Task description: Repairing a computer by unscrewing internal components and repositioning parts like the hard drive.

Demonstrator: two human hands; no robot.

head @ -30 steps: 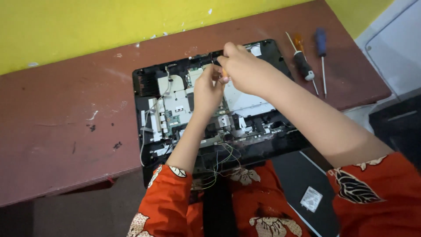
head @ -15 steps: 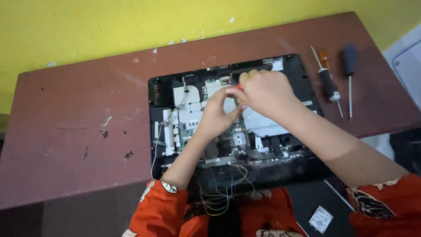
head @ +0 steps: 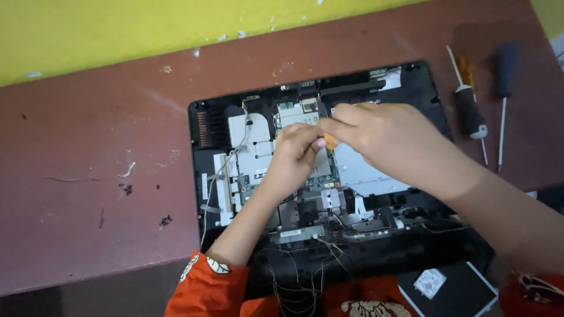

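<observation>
Opened black laptop chassis (head: 411, 82) with exposed green circuit board and silver shielding is laid on worn reddish-brown table (head: 88, 176). Small orange piece (head: 331, 141) is pinched between fingertips of left hand (head: 296, 155) and right hand (head: 382, 132) above board centre. Two screwdrivers (head: 473, 111) are laid right of chassis, well apart from hands.

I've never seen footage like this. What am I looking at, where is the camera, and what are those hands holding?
No machine here: a person works with bare hands, filmed by a camera worn on their head, looking down. On the reddish-brown table lies an opened laptop base, its circuit boards and wires exposed. The left hand and right hand meet over the middle of it, pinching a small orange piece between them; what it is, I cannot tell. Two screwdrivers lie to the right, untouched.
</observation>
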